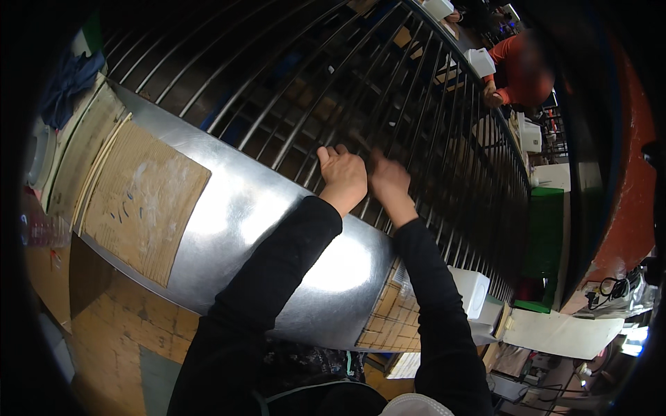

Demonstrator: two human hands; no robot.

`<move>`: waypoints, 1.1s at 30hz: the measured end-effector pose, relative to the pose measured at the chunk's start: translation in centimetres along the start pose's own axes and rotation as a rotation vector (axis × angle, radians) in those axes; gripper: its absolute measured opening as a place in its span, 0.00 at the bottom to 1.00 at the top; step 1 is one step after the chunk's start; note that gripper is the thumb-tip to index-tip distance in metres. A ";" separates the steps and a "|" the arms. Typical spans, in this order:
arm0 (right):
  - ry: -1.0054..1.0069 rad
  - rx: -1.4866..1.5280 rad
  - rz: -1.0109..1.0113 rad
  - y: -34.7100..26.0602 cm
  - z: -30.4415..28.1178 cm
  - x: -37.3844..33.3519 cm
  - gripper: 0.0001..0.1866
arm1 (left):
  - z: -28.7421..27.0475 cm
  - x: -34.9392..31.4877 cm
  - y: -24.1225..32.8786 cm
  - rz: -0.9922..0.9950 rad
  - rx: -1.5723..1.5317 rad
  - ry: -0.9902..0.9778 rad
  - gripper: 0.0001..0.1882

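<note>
My left hand (343, 175) is over the near end of the dark metal rods (291, 142), its fingers curled. What lies in its grip, if anything, is hidden. Close beside it, my right hand (390, 184) is also above the rods, smeared by motion, and its fingers cannot be made out. Both forearms, in black sleeves, reach across a shiny metal plate (277, 208) along the near side of the rods.
Corrugated cardboard (146, 194) lies on the plate's left part. A white box (470, 292) stands right of my right forearm. Across the rods a person in an orange top (517, 69) works near another white box (480, 62). Green panel (541, 243) at right.
</note>
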State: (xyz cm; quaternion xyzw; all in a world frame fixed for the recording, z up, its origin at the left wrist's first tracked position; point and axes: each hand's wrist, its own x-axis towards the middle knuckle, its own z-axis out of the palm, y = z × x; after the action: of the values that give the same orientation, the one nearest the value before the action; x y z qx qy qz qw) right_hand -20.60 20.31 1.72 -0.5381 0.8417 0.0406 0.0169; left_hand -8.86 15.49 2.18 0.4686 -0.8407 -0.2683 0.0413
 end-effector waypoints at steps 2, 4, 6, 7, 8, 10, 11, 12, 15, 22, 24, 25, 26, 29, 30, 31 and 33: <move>0.117 -0.006 -0.029 0.0 -0.1 2.9 0.17 | -0.1 0.4 0.0 -0.005 0.011 -0.002 0.11; 0.117 0.015 -0.051 0.0 -0.4 5.7 0.13 | -0.2 0.5 0.0 -0.015 0.007 0.010 0.11; 0.048 0.018 0.042 -0.3 -0.8 7.0 0.13 | -0.3 0.6 0.0 -0.021 0.009 -0.005 0.11; 0.045 0.013 0.030 -0.6 -0.8 6.8 0.14 | -0.3 0.6 0.0 -0.020 0.008 -0.016 0.11; 0.060 0.006 0.013 -0.8 -0.9 5.9 0.14 | -0.4 0.6 0.0 -0.032 0.006 -0.001 0.11; 0.021 -0.009 0.021 -1.2 -1.2 3.7 0.16 | -0.4 0.7 0.2 -0.042 -0.014 0.017 0.11; -0.034 -0.014 0.048 -1.4 -1.2 2.3 0.17 | -0.5 0.7 0.1 -0.044 -0.013 0.021 0.11; -0.091 -0.014 0.068 -1.5 -1.2 1.3 0.18 | -0.5 0.7 0.1 -0.040 -0.023 0.015 0.11; -0.074 -0.009 0.023 -1.5 -1.6 0.8 0.19 | -0.6 0.7 0.1 -0.034 -0.007 0.007 0.11; 0.053 -0.002 0.008 0.3 -1.6 8.4 0.11 | -0.2 0.9 0.1 -0.034 0.039 0.024 0.11; 0.132 -0.019 -0.024 1.4 -1.3 11.1 0.13 | -0.1 1.0 0.1 -0.046 0.048 0.041 0.12; 0.177 -0.009 -0.037 2.0 -1.0 12.5 0.14 | -0.1 1.0 0.1 -0.048 0.043 0.028 0.12; 0.221 -0.001 -0.050 2.5 -0.7 13.9 0.14 | 0.0 1.1 0.2 -0.049 0.037 0.010 0.12; 0.302 -0.033 0.004 3.1 -0.3 17.2 0.16 | 0.0 1.2 0.2 -0.057 0.043 0.013 0.11; 0.306 -0.015 -0.033 3.2 -0.3 17.7 0.16 | 0.0 1.1 0.3 -0.050 0.051 0.012 0.11; 0.283 -0.006 -0.022 3.2 -0.5 18.0 0.15 | -0.1 1.1 0.2 -0.056 0.040 0.035 0.11; 0.256 0.009 -0.027 2.9 -0.9 17.6 0.14 | -0.3 0.8 0.1 -0.048 0.017 0.061 0.11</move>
State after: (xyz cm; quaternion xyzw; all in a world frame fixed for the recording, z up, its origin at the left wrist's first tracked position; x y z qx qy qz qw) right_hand -30.63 5.57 1.47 -0.5502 0.8298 -0.0324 -0.0876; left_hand -9.34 14.74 2.34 0.4970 -0.8298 -0.2475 0.0565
